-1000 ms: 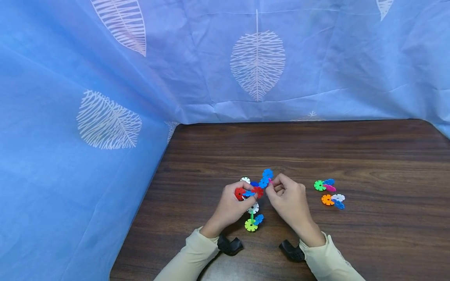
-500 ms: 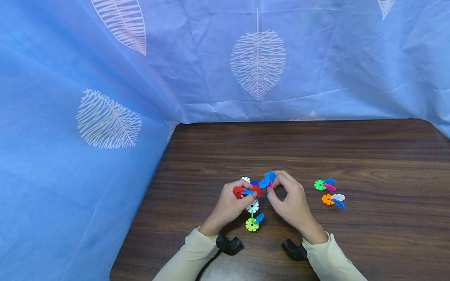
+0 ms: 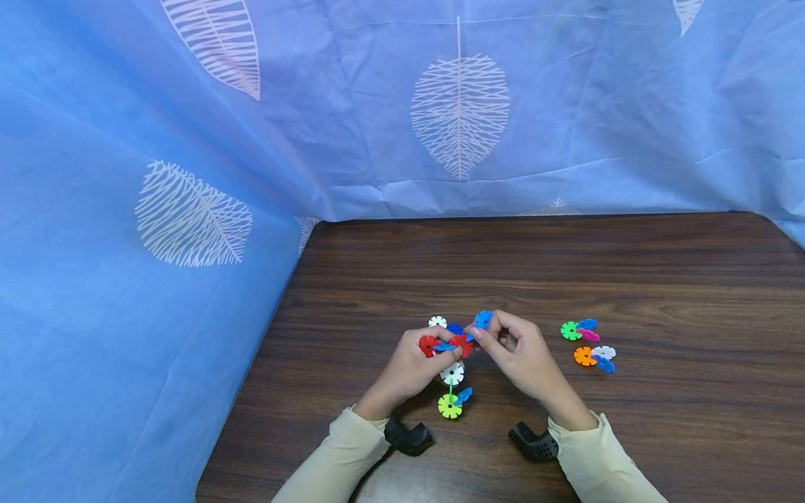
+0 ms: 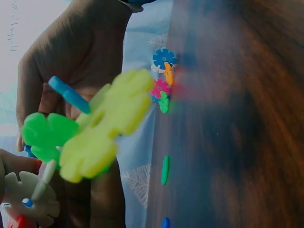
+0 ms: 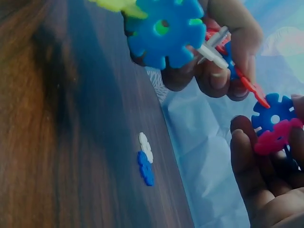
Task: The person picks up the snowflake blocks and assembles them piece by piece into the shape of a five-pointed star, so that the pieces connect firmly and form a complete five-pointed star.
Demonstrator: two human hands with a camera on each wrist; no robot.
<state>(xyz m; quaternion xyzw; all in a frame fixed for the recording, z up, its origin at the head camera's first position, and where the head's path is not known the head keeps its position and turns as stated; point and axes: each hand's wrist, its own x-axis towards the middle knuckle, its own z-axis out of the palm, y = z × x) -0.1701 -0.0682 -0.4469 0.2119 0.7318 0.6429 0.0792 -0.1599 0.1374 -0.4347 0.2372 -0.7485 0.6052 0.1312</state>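
My left hand [image 3: 409, 367] pinches a joined chain of notched plastic snowflake discs by its red [image 3: 462, 344] and blue ones. From it hang a white disc [image 3: 452, 374], a green one and, lowest, a yellow-green disc [image 3: 449, 406] with a blue disc [image 5: 166, 35] slotted in. To its right, my right hand [image 3: 518, 356] grips a small cluster of blue discs [image 3: 483, 320] and a pink disc [image 5: 278, 137] between thumb and fingers. The right wrist view has the chain's end red disc [image 5: 251, 88] meeting the cluster's near blue disc [image 5: 273, 114] at its edge.
Behind the left hand lie a white disc [image 3: 438, 322] and a dark blue disc [image 3: 454, 328]. Two three-disc clusters rest to the right, one with a green disc [image 3: 571, 330], one with an orange disc [image 3: 585, 356]. Blue cloth [image 3: 377, 105] hangs beyond the brown table [image 3: 692, 419].
My right hand has shifted its grip on the blue-and-pink cluster, its thumb now further left near the red disc, covering more of the cluster. The left hand stays almost still.
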